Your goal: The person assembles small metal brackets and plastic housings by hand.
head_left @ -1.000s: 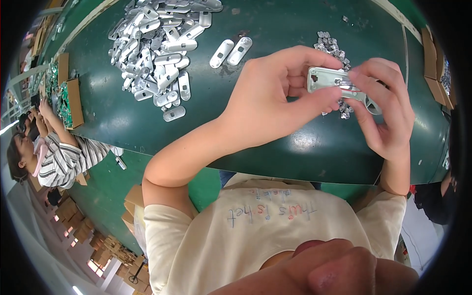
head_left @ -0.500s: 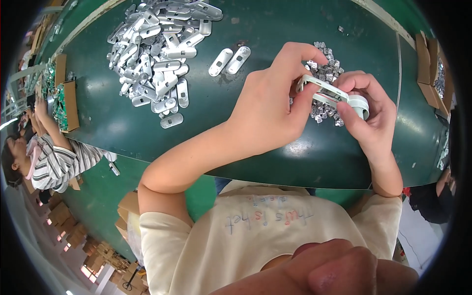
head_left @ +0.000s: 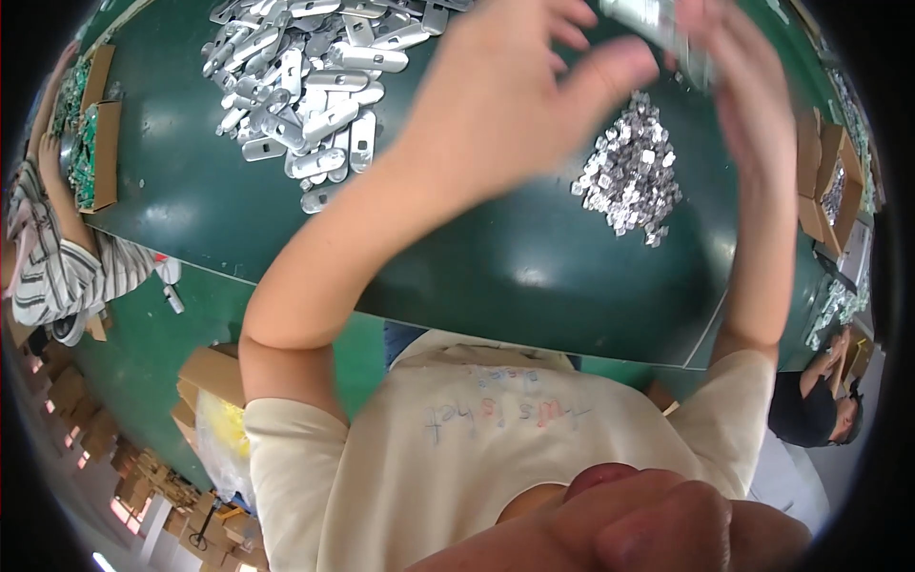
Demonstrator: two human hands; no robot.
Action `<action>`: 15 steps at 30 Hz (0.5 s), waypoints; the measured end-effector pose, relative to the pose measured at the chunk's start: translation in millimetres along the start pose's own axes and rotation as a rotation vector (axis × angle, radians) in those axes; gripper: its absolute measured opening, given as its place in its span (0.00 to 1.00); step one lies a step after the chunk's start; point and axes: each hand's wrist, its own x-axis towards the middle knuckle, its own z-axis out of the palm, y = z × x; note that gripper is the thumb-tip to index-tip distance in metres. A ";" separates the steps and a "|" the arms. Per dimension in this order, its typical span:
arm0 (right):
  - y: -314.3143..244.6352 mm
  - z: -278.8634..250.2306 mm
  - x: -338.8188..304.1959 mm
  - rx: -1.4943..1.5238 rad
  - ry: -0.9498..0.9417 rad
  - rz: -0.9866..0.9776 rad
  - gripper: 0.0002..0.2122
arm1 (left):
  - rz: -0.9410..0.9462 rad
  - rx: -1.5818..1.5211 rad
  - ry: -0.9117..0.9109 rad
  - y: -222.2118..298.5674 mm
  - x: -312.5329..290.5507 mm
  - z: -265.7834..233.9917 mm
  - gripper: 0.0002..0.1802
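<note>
At the frame's upper right, the blurred right hand pinches a pale, elongated plastic housing. The left hand, thumb and fingers spread, is near it; small silvery metal pieces lie below.

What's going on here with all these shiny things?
A person is working at a green table. Their right hand seems to be holding a pale part, blurred and near the top edge of the picture. The left hand is close by, thumb and fingers spread apart. A heap of small metal pieces lies below the hands, and a bigger pile of silver oblong plates lies off to the left.
</note>
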 end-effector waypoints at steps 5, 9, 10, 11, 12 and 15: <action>57.8 -66.4 177.9 0.068 0.329 0.013 0.09 | 0.114 0.730 -0.156 -32.6 17.6 -44.3 0.09; 57.4 -49.0 186.6 -0.018 0.567 0.280 0.10 | -0.063 0.851 -0.353 -42.6 3.6 -34.2 0.09; 56.2 -37.6 178.1 0.003 0.426 0.215 0.10 | -0.074 0.845 -0.341 -46.0 0.3 -36.9 0.09; 51.7 -29.3 161.5 0.010 0.283 0.149 0.11 | -0.033 0.898 -0.309 -46.4 -4.8 -35.4 0.09; 35.7 -21.6 131.6 -0.007 0.204 0.109 0.10 | 0.019 0.931 -0.285 -47.0 -7.4 -28.5 0.10; -4.3 -2.2 32.5 -0.243 -0.082 0.044 0.06 | -0.119 0.774 -0.382 -33.6 1.7 -21.6 0.12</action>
